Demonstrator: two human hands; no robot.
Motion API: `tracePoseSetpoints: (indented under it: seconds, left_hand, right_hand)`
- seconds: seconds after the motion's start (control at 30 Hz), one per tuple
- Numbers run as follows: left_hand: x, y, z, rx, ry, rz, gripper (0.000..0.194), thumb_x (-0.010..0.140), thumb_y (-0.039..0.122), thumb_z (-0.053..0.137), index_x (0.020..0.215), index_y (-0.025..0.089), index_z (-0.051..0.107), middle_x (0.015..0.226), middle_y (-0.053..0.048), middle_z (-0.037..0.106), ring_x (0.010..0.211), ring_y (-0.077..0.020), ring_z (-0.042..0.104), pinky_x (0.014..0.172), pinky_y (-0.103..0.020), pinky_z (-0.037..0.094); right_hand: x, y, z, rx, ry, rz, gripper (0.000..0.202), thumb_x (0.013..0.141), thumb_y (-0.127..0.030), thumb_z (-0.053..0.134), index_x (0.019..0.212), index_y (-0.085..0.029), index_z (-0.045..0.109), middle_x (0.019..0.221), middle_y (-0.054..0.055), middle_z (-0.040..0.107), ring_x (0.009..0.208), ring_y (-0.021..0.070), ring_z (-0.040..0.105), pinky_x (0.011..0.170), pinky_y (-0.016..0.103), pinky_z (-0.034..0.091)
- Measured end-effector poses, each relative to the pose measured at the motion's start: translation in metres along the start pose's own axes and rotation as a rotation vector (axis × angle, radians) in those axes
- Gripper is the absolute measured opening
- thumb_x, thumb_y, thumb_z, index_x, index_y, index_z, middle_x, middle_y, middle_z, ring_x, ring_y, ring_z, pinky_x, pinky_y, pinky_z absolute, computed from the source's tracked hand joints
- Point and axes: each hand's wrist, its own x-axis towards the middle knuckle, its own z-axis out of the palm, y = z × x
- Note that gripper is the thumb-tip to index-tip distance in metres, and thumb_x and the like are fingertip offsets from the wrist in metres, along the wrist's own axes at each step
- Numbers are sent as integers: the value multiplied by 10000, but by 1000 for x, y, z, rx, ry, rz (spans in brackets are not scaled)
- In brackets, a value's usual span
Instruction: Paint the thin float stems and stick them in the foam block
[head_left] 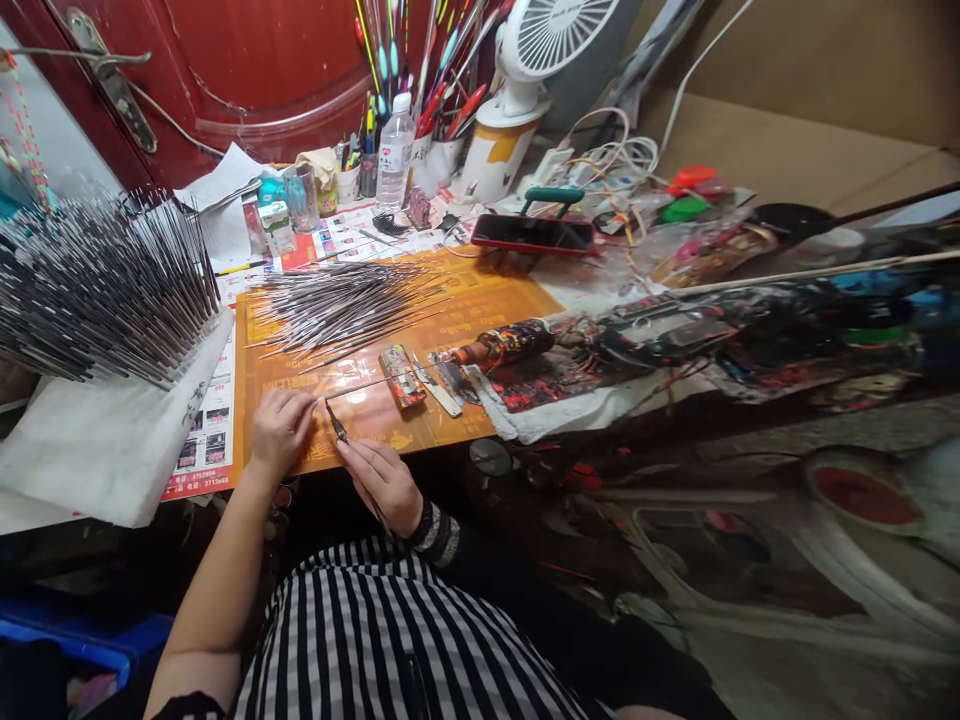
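My left hand is closed in a pinch around the near end of a thin rod, which runs right over a small paint-stained block. In my right hand is a slim dark tool, gripped like a pen, its tip close to the rod beside my left fingertips. Both hands are at the front edge of an orange mat. Behind them on the mat lies a loose pile of thin dark rods.
Many upright rods stand in a white foam block at the left. Farther back are a water bottle, a white fan and a red phone. A stained cloth lies right of the mat.
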Motion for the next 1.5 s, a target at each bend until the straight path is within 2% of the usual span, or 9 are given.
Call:
tracePoseSetpoints:
  seconds: [0.5, 1.03, 1.3, 1.5]
  left_hand:
    - [0, 1, 0, -17, 6, 5, 185, 985, 267, 523, 936, 208, 691, 885, -51, 712, 819, -182, 607, 790, -339, 481]
    - [0, 1, 0, -26, 26, 23, 171, 978, 261, 536, 943, 204, 694, 875, -55, 706, 820, -184, 606, 781, -333, 479]
    - [-1, 0, 2, 4, 11, 9, 199, 985, 282, 519, 939, 211, 699, 874, -55, 710, 817, -191, 601, 782, -348, 473]
    - [-3, 3, 6, 97, 25, 22, 211, 994, 290, 508, 912, 213, 686, 851, -53, 702, 816, -198, 592, 784, -358, 456]
  right_hand:
    - [-2, 0, 2, -5, -24, 13, 638, 943, -57, 549, 1544, -189, 377, 1237, 134, 708, 1156, 247, 668, 942, 419, 598]
    - [2, -2, -2, -16, -1, -11, 627, 943, -59, 541, 1539, -170, 380, 1175, 137, 727, 1081, 238, 692, 889, 400, 609]
    - [0, -2, 1, -8, -6, 13, 611, 941, -68, 553, 1524, -181, 410, 1180, 130, 730, 1101, 237, 689, 925, 407, 602]
    - [-2, 2, -6, 7, -20, -43, 608, 931, -59, 552, 1515, -173, 429, 1162, 135, 735, 1087, 246, 695, 901, 409, 614]
